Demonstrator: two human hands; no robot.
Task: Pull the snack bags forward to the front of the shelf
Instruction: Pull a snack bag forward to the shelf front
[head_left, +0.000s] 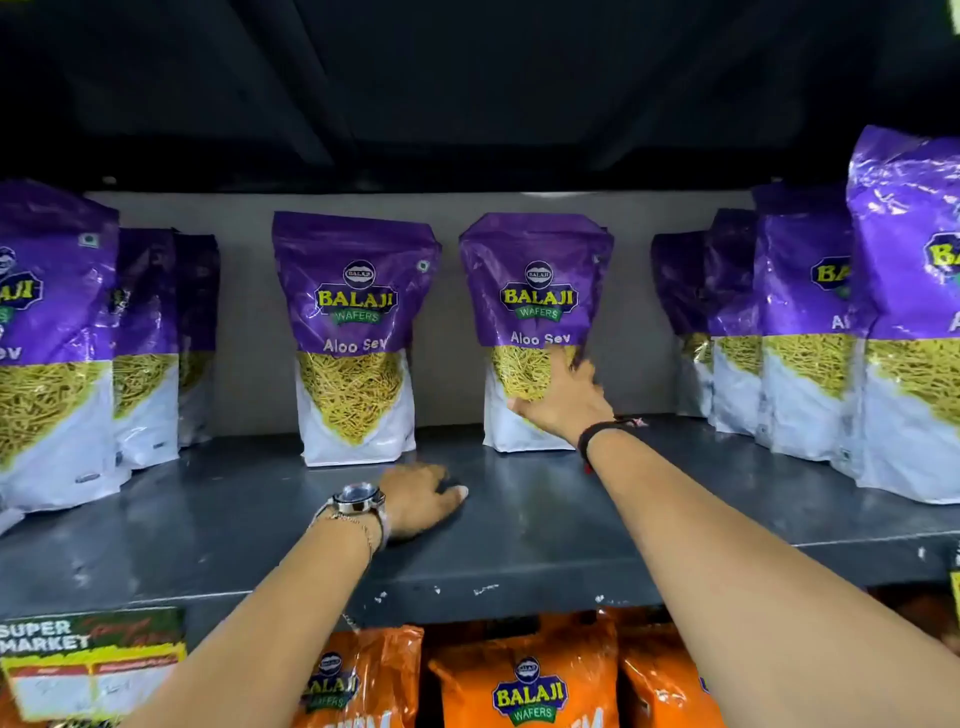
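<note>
Two purple Balaji Aloo Sev bags stand upright at the back of the grey metal shelf (519, 551). My right hand (563, 397) reaches to the right one (535, 291); its thumb lies across the bag's lower front and its blurred fingers wrap the right edge. The left bag (353, 332) stands untouched. My left hand (421, 496), with a watch on the wrist, rests palm down on the shelf in front of that bag and holds nothing.
Rows of the same purple bags line the left side (52, 338) and the right side (904, 322), reaching closer to the front edge. Orange Balaji bags (524, 680) fill the shelf below. A price label (88, 665) hangs at the front left.
</note>
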